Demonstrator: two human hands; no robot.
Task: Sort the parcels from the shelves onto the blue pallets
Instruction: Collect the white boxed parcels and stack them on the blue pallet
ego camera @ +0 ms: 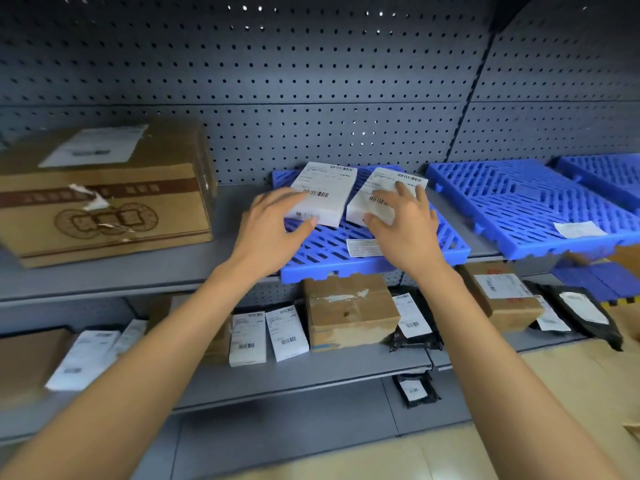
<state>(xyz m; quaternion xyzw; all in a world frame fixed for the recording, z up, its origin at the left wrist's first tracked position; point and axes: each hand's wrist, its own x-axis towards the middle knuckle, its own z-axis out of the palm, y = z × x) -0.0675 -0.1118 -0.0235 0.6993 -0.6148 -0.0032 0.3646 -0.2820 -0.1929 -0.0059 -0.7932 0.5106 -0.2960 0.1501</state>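
**Two white parcels on blue pallet, both hands on them**

Backdrop: grey pegboard wall (311,81) fills the far side, split by a dark upright post on the right. Grey metal upper shelf (138,271) runs left to right at mid height; lower shelf (346,368) below it, nearer. Beige floor at bottom right.

Upper shelf, left: large cardboard box (104,199), white label on top, torn tape on its near face. Middle: blue pallet (398,258), slatted, its near edge overhanging the shelf lip, small paper slip on it. Right: second blue pallet (519,202), also with a paper slip; a third pallet just beyond, cut by the frame edge.

Lower shelf: brown carton (349,313) in the middle, another brown carton (502,299) to its right, black poly bags (588,313) with white labels, several small white parcels (266,334) left of centre. One black bag on the level below.

Task items: left white parcel (325,192) and right white parcel (384,195) lie side by side on the middle pallet, far half, labels up, just apart.

Left hand (273,230): thumb and fingers curled round the near end of the left white parcel, gripping it. Right hand (405,230): fingers spread across the top of the right white parcel, thumb at its near edge, gripping it.
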